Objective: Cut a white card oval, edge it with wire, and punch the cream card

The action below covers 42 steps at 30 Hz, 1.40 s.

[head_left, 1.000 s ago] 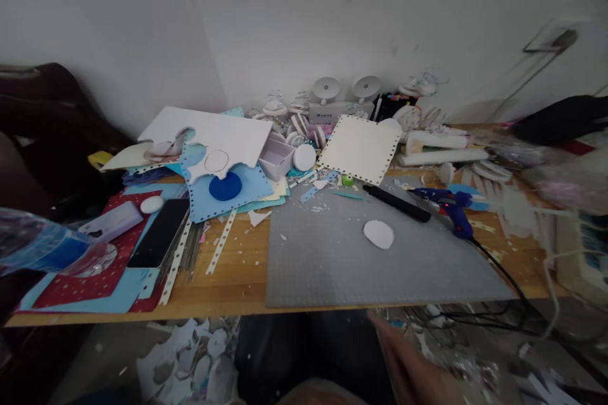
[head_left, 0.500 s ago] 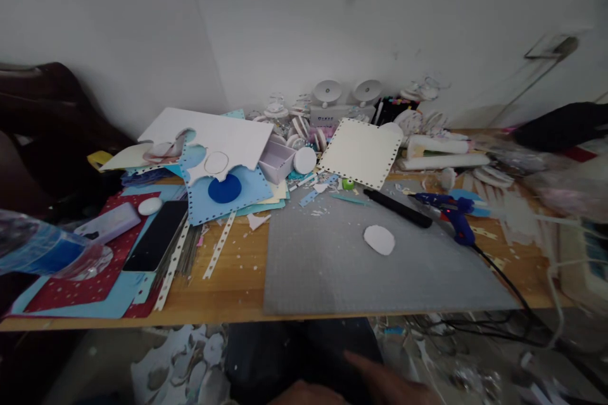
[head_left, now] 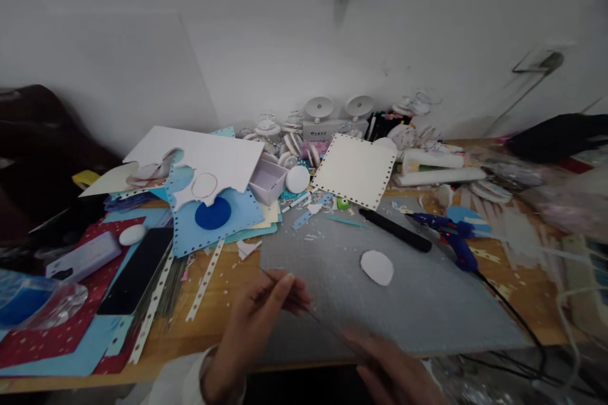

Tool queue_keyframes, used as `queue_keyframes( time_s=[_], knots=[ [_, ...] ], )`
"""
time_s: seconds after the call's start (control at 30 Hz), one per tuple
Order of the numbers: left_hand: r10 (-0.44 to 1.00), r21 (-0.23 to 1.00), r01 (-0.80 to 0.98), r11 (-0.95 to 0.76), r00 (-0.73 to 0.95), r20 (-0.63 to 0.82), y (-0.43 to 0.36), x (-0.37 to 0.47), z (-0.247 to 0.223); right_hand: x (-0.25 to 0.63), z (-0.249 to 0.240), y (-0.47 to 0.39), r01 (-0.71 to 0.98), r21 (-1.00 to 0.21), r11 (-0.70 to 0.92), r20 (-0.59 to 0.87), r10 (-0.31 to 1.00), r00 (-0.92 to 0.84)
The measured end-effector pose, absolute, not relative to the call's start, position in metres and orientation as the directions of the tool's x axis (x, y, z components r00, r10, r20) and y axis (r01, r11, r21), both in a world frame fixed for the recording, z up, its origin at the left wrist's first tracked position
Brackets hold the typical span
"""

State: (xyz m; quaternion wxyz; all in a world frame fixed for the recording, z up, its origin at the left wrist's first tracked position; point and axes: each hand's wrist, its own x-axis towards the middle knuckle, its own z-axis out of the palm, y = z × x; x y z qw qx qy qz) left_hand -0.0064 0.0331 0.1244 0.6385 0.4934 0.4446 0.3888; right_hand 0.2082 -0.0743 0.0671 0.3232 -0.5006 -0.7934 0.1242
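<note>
Over the front edge of the grey cutting mat [head_left: 427,304], my left hand [head_left: 266,310] pinches a thin dark strip or wire between thumb and fingers. That thin thing slants down to the right toward my right hand [head_left: 389,361], which is smeared by motion at the bottom of the view, so its grip cannot be made out. Beyond my hands a roundish white cut-out [head_left: 377,267] lies flat on the mat. A black stick-like tool [head_left: 396,230] lies behind it, and a blue glue gun [head_left: 449,231] rests to the right.
At the left are a black phone [head_left: 135,271], a plastic bottle [head_left: 38,300] and red and blue sheets. A blue disc [head_left: 213,212], a lilac box [head_left: 268,180] and a cream sheet [head_left: 356,168] lie farther back. The glue gun's black cord [head_left: 513,310] runs off the right front edge.
Both hands have risen from below the table edge; the left is now above the mat's front with the thin strip in its fingers. The view has tilted up slightly and moved closer.
</note>
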Motion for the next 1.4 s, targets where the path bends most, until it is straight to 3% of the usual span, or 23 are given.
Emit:
queue_keyframes(
  time_s=[0.2,0.33,0.5,0.63,0.87,1.03,1.1,1.27,1.4],
  knots=[
    [0.990,0.996,-0.042,0.079,0.116,-0.074,0.055,-0.040,0.142,0.230,0.116,-0.031,0.821,-0.152,0.550,0.384,0.798,-0.464],
    [0.968,0.985,-0.041,0.165,0.198,-0.154,0.051,-0.036,0.143,0.215,0.134,-0.012,0.737,-0.085,0.671,0.377,0.706,-0.599],
    [0.851,0.955,0.066,0.289,0.440,-0.288,0.036,-0.014,0.144,0.196,0.142,-0.007,0.634,-0.112,0.766,0.368,0.624,-0.689],
    [0.724,0.943,0.006,0.333,0.639,-0.260,0.030,-0.004,0.146,0.191,0.144,-0.008,0.599,-0.150,0.787,0.334,0.611,-0.718],
    [0.847,0.921,-0.105,0.376,0.441,-0.296,0.039,-0.010,0.145,0.186,0.143,-0.013,0.467,-0.205,0.860,0.487,0.504,-0.714],
    [0.760,0.946,0.166,0.280,0.564,-0.324,0.038,-0.002,0.148,0.174,0.133,-0.012,0.297,-0.234,0.926,0.530,0.378,-0.759],
    [0.724,0.941,0.185,0.284,0.601,-0.337,0.037,0.002,0.146,0.170,0.132,-0.010,0.265,-0.249,0.932,0.533,0.360,-0.766],
    [0.802,0.946,0.061,0.318,0.514,-0.303,0.037,0.002,0.144,0.177,0.136,-0.013,0.312,-0.285,0.906,0.547,0.421,-0.724],
    [0.824,0.931,0.009,0.366,0.461,-0.329,0.037,-0.006,0.144,0.205,0.135,-0.029,0.508,-0.442,0.740,0.548,0.670,-0.500]
  ],
)
